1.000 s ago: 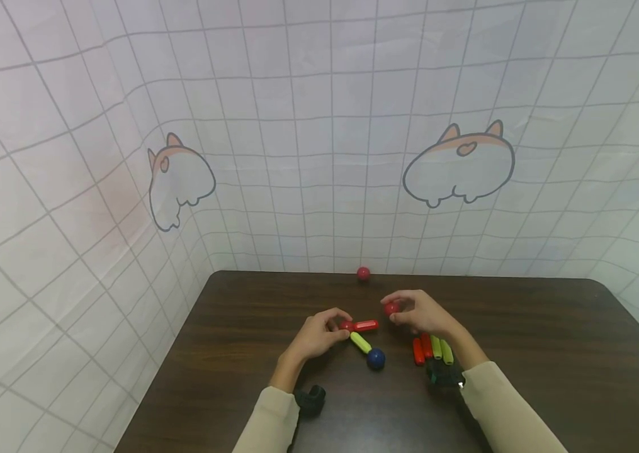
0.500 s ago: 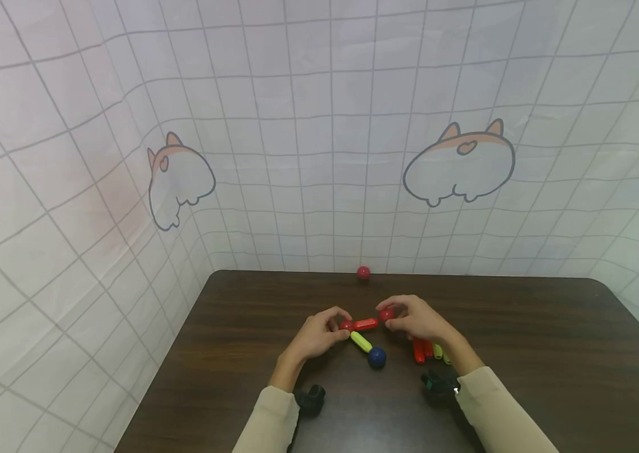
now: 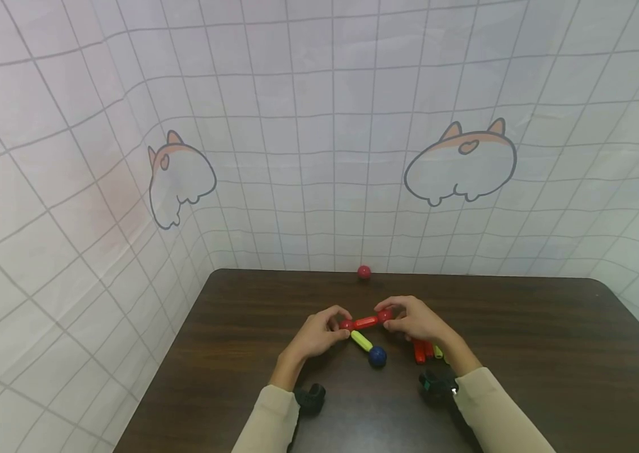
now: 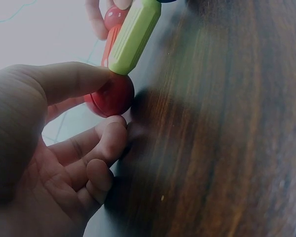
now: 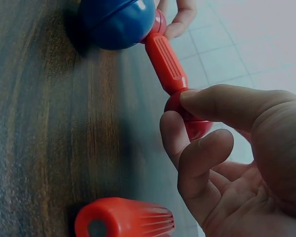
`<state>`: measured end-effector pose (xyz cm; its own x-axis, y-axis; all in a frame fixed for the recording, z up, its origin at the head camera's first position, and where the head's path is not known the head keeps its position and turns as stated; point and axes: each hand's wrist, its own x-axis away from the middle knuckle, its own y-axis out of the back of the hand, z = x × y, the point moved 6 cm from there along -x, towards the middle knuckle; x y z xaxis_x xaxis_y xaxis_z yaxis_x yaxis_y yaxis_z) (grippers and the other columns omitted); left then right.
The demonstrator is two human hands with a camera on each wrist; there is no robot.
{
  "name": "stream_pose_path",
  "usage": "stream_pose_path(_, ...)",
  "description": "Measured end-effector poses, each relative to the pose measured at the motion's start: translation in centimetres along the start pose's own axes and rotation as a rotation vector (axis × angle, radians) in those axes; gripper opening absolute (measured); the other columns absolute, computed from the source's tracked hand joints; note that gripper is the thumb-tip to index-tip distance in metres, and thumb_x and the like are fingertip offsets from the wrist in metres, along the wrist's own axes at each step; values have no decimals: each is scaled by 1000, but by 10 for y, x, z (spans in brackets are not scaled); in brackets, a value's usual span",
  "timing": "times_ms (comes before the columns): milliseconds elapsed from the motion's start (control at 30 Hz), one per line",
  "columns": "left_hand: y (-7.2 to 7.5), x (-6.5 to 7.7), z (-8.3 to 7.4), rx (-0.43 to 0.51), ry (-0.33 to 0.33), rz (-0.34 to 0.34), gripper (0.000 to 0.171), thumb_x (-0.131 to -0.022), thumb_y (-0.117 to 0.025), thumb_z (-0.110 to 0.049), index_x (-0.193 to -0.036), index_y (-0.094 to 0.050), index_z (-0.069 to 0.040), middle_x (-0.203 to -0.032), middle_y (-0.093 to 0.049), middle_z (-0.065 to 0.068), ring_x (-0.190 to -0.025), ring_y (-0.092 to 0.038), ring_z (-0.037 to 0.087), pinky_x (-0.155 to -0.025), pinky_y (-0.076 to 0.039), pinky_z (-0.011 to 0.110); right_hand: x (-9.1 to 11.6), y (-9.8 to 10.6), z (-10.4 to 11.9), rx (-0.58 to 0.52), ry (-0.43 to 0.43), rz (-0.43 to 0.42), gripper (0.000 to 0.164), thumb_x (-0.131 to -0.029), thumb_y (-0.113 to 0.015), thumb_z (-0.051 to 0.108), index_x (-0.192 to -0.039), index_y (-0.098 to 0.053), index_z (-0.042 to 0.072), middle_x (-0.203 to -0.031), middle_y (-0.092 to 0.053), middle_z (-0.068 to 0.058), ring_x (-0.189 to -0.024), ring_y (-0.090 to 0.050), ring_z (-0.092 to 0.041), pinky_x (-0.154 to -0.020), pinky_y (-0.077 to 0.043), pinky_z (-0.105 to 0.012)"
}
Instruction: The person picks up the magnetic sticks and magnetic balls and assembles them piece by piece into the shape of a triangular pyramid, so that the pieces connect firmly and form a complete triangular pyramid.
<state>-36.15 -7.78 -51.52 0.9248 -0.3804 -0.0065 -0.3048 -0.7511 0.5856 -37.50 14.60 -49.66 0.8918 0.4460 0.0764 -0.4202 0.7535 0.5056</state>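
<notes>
My left hand [image 3: 319,331] pinches a red ball [image 4: 111,98] between thumb and fingers. From that ball a red stick [image 3: 366,323] runs right, and a yellow-green stick [image 3: 361,341] slants toward the near side, ending at a blue ball [image 3: 378,356]. A second red ball [image 5: 175,106] sits at the red stick's right end, with the thumb and fingers of my right hand [image 3: 417,316] pinching it. In the right wrist view the ball and stick meet end to end.
Loose red sticks [image 3: 420,352] and a yellow-green stick [image 3: 438,352] lie partly hidden below my right hand. Another red ball [image 3: 364,272] rests at the far edge of the dark wooden table [image 3: 251,296], before a grid-patterned curtain [image 3: 308,189].
My right hand has moved left with its red ball, bringing it up to the free end of the red stick. The left hand has stayed in place.
</notes>
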Motion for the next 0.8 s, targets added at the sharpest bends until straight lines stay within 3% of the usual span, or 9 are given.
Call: stream_pose_path(800, 0, 0, 0, -6, 16, 9, 21, -95, -73, -23, -116, -68, -23, -78, -58, -1, -64, -50, 11, -58, -40, 26, -7, -1, -4, 63, -18, 4, 36, -94, -69, 4, -130, -67, 9, -122, -64, -18, -51, -52, -15, -49, -47, -27)
